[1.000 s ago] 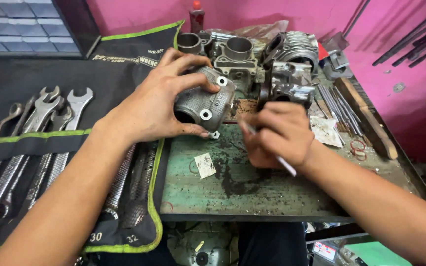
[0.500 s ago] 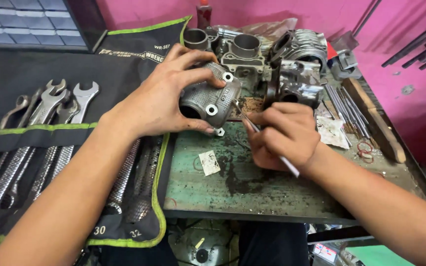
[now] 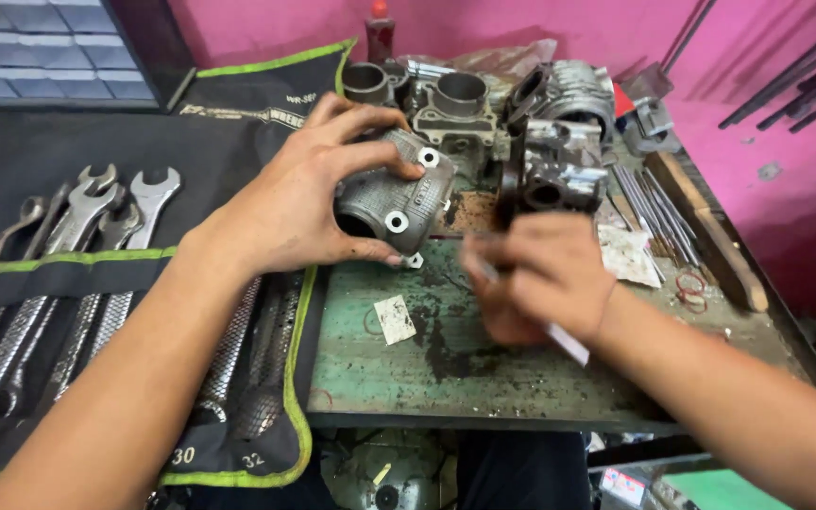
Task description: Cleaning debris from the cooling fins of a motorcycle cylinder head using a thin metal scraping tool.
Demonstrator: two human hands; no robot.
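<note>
- Left hand (image 3: 304,198): fingers curled over the top of a grey cast-metal engine part (image 3: 394,194), thumb under its lower edge; the part is gripped firmly.
- Engine part: held tilted just above the green desk (image 3: 484,364), its round opening facing the wrist, two bolt holes with bright rims visible on the near flange.
- Right hand (image 3: 535,279): blurred, to the right of the engine part and a little nearer the camera; fingers closed around a thin pale tool (image 3: 569,345) whose end sticks out below the palm. What kind of tool it is cannot be told through the blur.
- The two hands are near each other but not touching.
- Small white paper scrap (image 3: 395,318): flat on the desk, below the engine part.
- Black tool roll (image 3: 96,274) with green edging: left of the engine part, under the left forearm; a row of open-ended spanners (image 3: 96,212) sits in its pockets.
- Further engine castings (image 3: 460,104): grouped behind the engine part at the back of the desk, two with round bores facing up.
- Dark bracket-like piece (image 3: 545,179): just right of the engine part, above the right hand.
- Thin metal rods (image 3: 654,203) and a wooden stick (image 3: 705,231): well right of the engine part, near the pink wall (image 3: 767,85).
</note>
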